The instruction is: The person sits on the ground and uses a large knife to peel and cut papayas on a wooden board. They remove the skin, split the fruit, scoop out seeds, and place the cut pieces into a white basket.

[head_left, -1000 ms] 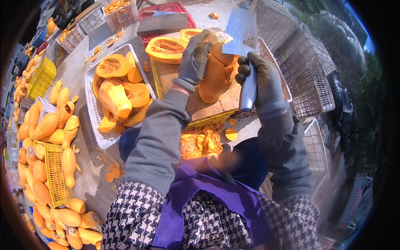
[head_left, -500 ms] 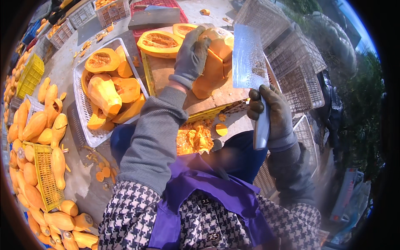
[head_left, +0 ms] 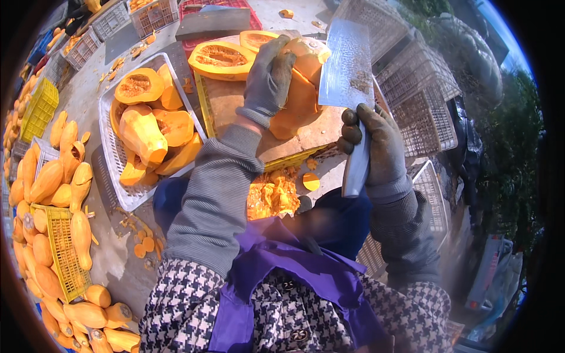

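My left hand (head_left: 269,79), in a grey work glove, grips the upper left side of an orange pumpkin (head_left: 298,97) and steadies it on a wooden board (head_left: 226,109). A cut line runs across the pumpkin's side. My gloved right hand (head_left: 378,138) is closed round the handle of a cleaver (head_left: 347,62). Its wide, wet-streaked blade is raised just right of the pumpkin; in this view the edge overlaps the pumpkin's right side, and I cannot tell whether they touch. Behind my left hand lies a halved pumpkin (head_left: 220,60), seed hollow up.
A white crate (head_left: 107,141) of cut pumpkin stands left of the board. Scooped pulp (head_left: 273,197) lies below the board, between my legs. Whole pumpkins (head_left: 82,315) pile up at the far left around a yellow crate (head_left: 70,253). Stacked grey crates (head_left: 421,115) stand at right.
My right hand has moved the cleaver slightly left and up, closer to the pumpkin. My left hand keeps its grip, and the pumpkin stays in place on the board.
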Tool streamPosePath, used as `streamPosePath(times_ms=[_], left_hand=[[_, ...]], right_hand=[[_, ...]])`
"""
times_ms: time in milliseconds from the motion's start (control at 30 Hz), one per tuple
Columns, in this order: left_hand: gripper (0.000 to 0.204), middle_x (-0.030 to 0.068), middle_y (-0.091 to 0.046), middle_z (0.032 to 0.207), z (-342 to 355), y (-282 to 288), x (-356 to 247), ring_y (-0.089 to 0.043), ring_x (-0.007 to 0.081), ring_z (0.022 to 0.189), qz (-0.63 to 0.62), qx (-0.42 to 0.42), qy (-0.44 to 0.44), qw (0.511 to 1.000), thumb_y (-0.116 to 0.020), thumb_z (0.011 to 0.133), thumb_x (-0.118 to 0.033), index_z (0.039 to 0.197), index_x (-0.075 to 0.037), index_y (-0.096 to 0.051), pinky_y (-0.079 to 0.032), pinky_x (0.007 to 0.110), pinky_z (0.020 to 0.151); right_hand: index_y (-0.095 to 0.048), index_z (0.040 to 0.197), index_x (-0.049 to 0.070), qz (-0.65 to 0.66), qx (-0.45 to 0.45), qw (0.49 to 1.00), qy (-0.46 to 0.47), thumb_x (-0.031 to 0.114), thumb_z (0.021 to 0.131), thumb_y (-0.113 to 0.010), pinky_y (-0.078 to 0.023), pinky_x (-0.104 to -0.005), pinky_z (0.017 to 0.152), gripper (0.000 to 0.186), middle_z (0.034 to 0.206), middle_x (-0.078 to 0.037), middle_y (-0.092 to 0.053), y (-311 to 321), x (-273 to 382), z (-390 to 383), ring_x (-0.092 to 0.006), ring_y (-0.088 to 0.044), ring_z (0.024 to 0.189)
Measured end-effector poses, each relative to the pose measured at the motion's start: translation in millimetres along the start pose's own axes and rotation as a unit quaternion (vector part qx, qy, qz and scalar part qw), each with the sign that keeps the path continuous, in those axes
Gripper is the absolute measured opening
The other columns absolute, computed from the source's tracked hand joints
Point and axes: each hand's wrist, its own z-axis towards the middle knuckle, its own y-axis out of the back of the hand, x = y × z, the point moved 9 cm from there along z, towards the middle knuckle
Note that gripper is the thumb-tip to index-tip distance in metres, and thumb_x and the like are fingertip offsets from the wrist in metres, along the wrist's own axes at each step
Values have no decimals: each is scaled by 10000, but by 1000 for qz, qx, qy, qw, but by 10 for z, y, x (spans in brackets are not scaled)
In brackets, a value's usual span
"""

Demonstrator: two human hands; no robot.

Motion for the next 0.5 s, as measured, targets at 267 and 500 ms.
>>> streamPosePath(times_ms=[267,500], left_hand=[[288,176,-598,1157,-88,37,-83,-580,306,1071,26,-51,-52,997,-568,930,-122,1183,17,-560,-448,331,946],[307,174,-604,1158,-100,19,-37,-583,276,1066,9,-39,-38,998,-557,948,-189,1179,14,-560,-445,327,946]], right_hand=[[-452,1031,1,83,-8,996,31,123,968,-455,-486,-281,544,138,840,-66,-541,-232,-75,484,-101,-506,613],[-448,1054,-7,17,19,1000,-3,121,979,-438,-468,-256,528,149,855,-73,-535,-278,-20,140,-99,-490,625]])
